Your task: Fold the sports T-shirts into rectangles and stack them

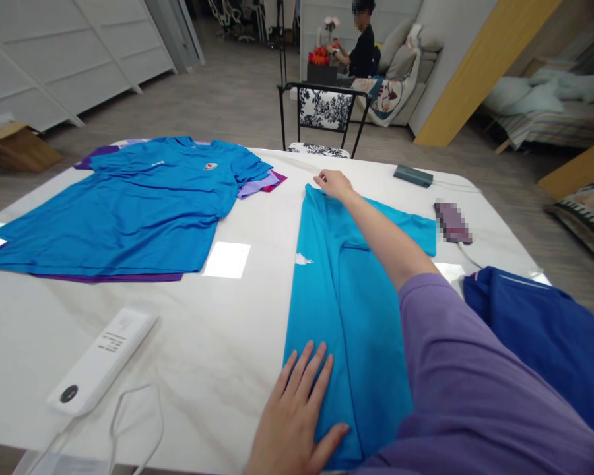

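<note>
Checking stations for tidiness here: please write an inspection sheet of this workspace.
Surface: white marble-patterned table, reflections.
Work items: turquoise shirt, creased; blue T-shirt spread over purple fabric.
Clutter: white device, purple phone, dark green device, dark blue garment.
Hands: left hand flat on the turquoise shirt; right hand at its far edge, grip unclear.
Cables: white cable loop near the white device; phone cable.
Surroundings: black-framed chair beyond the table; person seated farther back.

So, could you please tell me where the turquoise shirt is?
The head view shows the turquoise shirt on the white table, right of centre, partly under the left hand and left of the navy garment.
</note>
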The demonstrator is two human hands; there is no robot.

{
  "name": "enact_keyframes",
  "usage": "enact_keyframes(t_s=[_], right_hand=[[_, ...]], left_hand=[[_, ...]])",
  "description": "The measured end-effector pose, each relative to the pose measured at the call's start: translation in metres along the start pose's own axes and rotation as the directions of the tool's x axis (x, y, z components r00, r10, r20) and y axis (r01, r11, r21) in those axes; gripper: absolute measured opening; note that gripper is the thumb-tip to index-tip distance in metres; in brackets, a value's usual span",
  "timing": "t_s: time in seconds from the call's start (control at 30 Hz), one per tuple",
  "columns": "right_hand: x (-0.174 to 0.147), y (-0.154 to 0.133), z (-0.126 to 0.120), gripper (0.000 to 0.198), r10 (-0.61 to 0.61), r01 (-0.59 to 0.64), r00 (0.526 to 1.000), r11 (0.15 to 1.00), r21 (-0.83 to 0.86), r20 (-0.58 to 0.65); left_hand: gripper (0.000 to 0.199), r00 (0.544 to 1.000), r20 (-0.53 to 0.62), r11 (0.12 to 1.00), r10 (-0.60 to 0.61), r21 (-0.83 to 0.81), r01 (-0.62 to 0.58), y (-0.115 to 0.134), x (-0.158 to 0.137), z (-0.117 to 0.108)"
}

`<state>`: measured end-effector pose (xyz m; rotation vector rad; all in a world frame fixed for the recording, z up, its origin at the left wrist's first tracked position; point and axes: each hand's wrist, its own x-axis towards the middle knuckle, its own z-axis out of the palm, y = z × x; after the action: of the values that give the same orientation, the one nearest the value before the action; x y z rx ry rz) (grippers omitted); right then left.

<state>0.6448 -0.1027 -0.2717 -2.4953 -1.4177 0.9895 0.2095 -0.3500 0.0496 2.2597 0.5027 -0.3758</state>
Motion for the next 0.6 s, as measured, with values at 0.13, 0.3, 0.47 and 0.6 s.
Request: enact_keyframes(t_s=[0.13,0.3,0.47,0.6], right_hand=[[-0.034,0.042,-0.049,0.044,0.079,-0.049,0.983,0.982,-0.181,0.165],[-0.087,0.090,-0.083,0.043,0.222,-0.080,0.904,0.927,-0.366,0.365],[-0.115,0.102,-0.093,0.029,0.177,-0.089,0.935,0.957,-0.277,0.308],[-0.126,0.109,-0.104,0.031,0.128,-0.082,0.971,0.971,-0.224,0.202]], left_hand=[[0.101,1.000,-0.013,1.000,0.002,-0.011,-0.002,0.001,0.001,-0.004],[0.096,1.000,-0.009,0.999,-0.017,-0.034,0.017,0.001,0.002,-0.008],[0.090,1.000,0.004,0.998,-0.029,-0.051,0.030,0.001,0.000,-0.008],[0.085,0.999,0.014,0.998,-0.034,-0.047,0.034,0.003,-0.001,-0.008]])
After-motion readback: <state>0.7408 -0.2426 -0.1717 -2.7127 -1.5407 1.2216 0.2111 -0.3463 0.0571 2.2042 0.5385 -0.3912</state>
